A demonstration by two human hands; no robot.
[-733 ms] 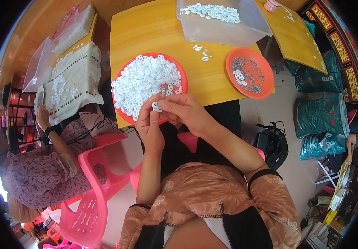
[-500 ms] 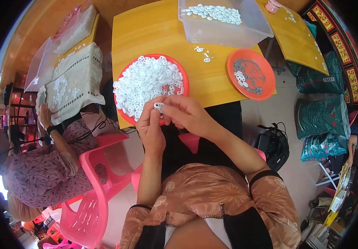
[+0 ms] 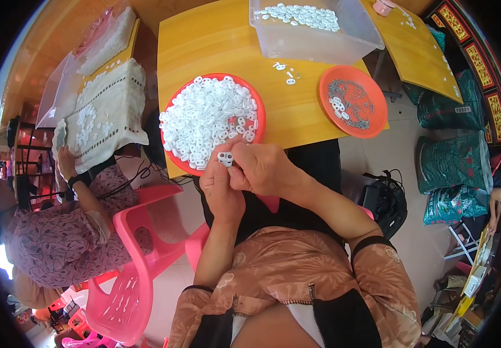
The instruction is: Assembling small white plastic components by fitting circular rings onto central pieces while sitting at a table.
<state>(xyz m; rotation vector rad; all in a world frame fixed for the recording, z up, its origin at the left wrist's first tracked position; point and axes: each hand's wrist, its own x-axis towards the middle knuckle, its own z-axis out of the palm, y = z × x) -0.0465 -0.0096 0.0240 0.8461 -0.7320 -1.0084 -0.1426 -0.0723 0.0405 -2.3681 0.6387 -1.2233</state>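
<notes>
A small white oval plastic piece with two dark holes (image 3: 225, 156) is pinched between my two hands in front of my chest. My left hand (image 3: 220, 190) grips its left side with thumb and fingers. My right hand (image 3: 265, 170) is closed against its right side, fingers curled; its thumb presses just under the piece. Just beyond my hands, a red round basin (image 3: 260, 124) holds a heap of similar white pieces (image 3: 204, 116). To the right, an orange plate (image 3: 372, 87) carries thin grey metal bits (image 3: 366, 107) and several white pieces (image 3: 339, 107).
A clear plastic bin (image 3: 314, 51) with white pieces stands at the table's (image 3: 204, 40) far side. A few loose bits (image 3: 290, 82) lie before it. Another person (image 3: 70, 226) works at the left, beside a pink chair (image 3: 128, 278). Green sacks (image 3: 451, 165) stand at the right.
Both hands have shifted slightly down and right. My right fingers have curled in closer, and the piece now shows both holes facing up.
</notes>
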